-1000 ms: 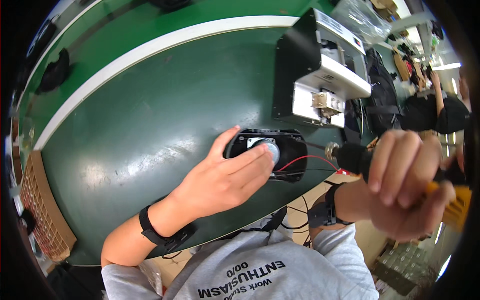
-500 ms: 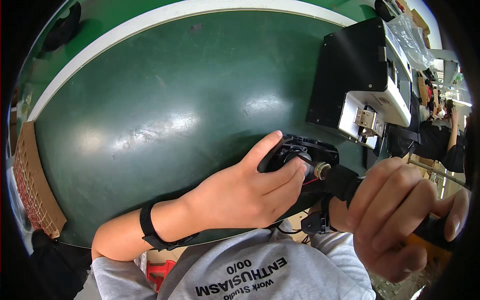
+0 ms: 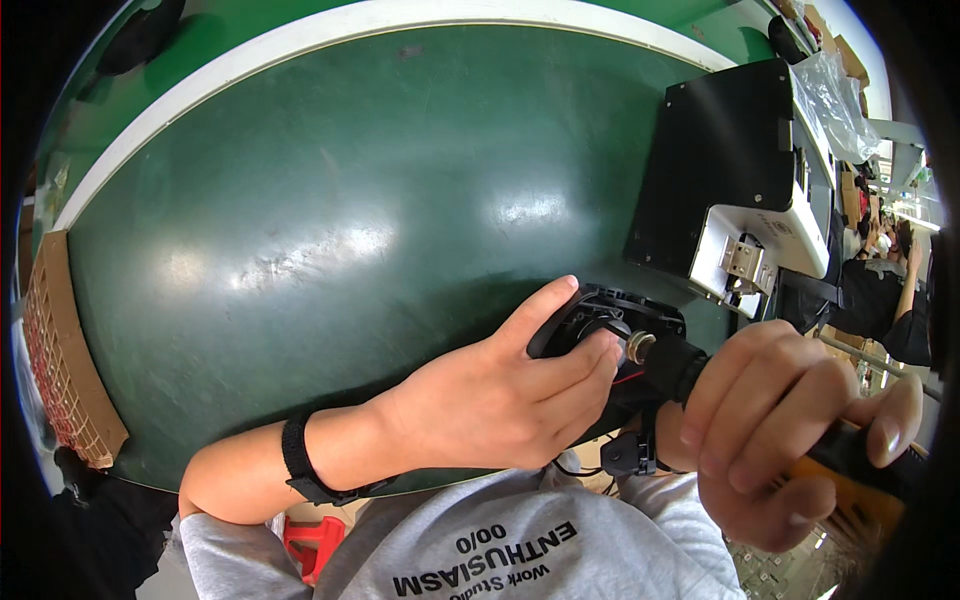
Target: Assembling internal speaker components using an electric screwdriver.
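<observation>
My left hand (image 3: 490, 395) is closed on a black plastic housing (image 3: 655, 318) near the front edge of the green table. Its thumb lies along the far rim, and its fingers press on a round dark part inside. A thin red wire (image 3: 629, 377) shows beside the fingertips. An electric screwdriver (image 3: 678, 367) with a black nose and an orange-and-black body is gripped in my right hand (image 3: 765, 425). The screwdriver points left, its brass-coloured collar close to my left fingertips and its thin bit reaching into the housing. Whether the bit sits on a screw cannot be made out.
A black-and-white boxy machine (image 3: 715, 170) with a metal bracket stands at the right of the green table (image 3: 330, 180). Cardboard and a red-brown grid (image 3: 68, 355) line the left edge. A clear plastic bag (image 3: 835, 105) and another person (image 3: 885, 300) are beyond the machine.
The whole view has shifted slightly, with the machine lower in the picture. Relative to the housing, my right hand and the screwdriver are a little further left. Both grips stay the same.
</observation>
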`<state>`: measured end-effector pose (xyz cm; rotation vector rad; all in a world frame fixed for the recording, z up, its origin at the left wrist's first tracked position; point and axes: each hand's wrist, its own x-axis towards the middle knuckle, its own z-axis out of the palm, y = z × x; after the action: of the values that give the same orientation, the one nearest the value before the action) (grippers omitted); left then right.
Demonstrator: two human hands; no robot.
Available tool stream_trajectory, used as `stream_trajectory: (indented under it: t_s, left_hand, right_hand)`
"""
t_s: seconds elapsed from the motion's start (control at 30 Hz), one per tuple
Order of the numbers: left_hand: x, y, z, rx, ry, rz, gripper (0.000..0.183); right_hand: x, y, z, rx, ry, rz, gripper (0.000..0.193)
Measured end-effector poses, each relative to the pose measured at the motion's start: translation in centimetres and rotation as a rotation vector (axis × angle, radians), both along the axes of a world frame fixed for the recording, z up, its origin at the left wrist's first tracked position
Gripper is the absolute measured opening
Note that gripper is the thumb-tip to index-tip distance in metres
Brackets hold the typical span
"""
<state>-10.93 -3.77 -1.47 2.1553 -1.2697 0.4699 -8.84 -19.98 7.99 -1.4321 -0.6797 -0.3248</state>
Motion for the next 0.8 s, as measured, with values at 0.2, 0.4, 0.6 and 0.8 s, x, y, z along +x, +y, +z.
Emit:
stream_trajectory:
  t_s: [0.2,0.4,0.6,0.8]
  left_hand:
    - [0.02,0.34,0.17,0.0,0.013,-0.021,0.011]
    - [0.15,0.46,0.17,0.008,0.014,-0.037,0.015]
    - [0.1,0.49,0.18,0.027,0.001,-0.027,0.014]
    - [0.16,0.42,0.28,0.037,-0.003,-0.026,0.013]
  right_hand:
    - [0.24,0.23,-0.09,-0.018,0.01,0.013,0.034]
    - [0.19,0.46,-0.1,-0.007,0.008,0.008,0.033]
    - [0.05,0.45,0.08,-0.019,0.031,0.002,0.03]
    - [0.17,0.33,0.06,-0.016,0.013,0.006,0.032]
